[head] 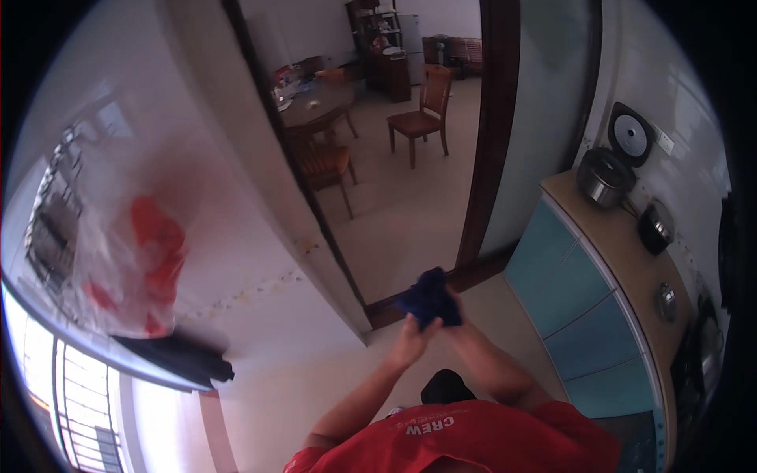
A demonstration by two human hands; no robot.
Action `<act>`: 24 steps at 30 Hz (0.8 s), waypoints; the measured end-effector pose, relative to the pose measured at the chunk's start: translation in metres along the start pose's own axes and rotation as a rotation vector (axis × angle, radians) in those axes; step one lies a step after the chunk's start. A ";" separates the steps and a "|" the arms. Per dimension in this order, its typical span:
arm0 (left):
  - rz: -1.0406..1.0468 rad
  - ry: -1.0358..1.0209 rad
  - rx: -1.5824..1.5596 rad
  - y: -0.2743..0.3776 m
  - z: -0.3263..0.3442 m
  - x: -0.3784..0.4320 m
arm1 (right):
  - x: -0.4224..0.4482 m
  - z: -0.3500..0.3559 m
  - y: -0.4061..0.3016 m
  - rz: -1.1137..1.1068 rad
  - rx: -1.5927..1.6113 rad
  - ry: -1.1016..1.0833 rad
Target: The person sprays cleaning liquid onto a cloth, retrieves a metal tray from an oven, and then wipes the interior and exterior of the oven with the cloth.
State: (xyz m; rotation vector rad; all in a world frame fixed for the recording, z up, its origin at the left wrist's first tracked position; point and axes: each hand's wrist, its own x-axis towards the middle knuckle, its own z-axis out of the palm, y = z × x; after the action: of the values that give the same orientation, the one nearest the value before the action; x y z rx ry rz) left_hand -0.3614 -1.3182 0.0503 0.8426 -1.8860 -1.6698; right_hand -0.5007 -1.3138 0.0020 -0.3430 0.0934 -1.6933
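A bunched dark blue cloth [430, 298] is held out in front of me at the doorway. My left hand [412, 343] grips its lower left side, fingers and thumb against the fabric. From the right, my right hand [454, 319] holds the same cloth, which covers most of its fingers. Both forearms reach forward from my red shirt [473, 434], and the cloth hangs in the air above the door threshold [387, 314].
Teal cabinets [547, 266] run along my right under a counter [591, 230] bearing an open rice cooker [606, 177], a pot [655, 227] and a lid [666, 301]. At left hangs a plastic bag [118, 260]. Past the doorway stand a wooden chair [421, 121] and a table [313, 105].
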 end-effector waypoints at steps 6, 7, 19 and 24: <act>0.084 -0.160 -0.351 0.034 -0.014 0.116 | 0.086 -0.032 -0.095 0.029 -0.194 0.292; -0.102 -0.214 -0.559 0.032 -0.018 0.147 | 0.100 -0.030 -0.092 0.064 -0.197 0.352; 0.221 0.333 -0.109 0.002 -0.076 0.474 | 0.361 -0.053 -0.189 0.278 -0.505 0.739; 0.221 0.334 -0.025 -0.032 -0.106 0.579 | 0.452 -0.107 -0.241 0.249 -0.445 0.689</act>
State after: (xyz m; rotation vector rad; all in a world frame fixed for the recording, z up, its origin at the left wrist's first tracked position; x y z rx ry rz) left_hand -0.6848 -1.8098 0.0075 0.8127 -1.6585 -1.3253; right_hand -0.8111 -1.7331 0.0399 -0.0537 0.9901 -1.4654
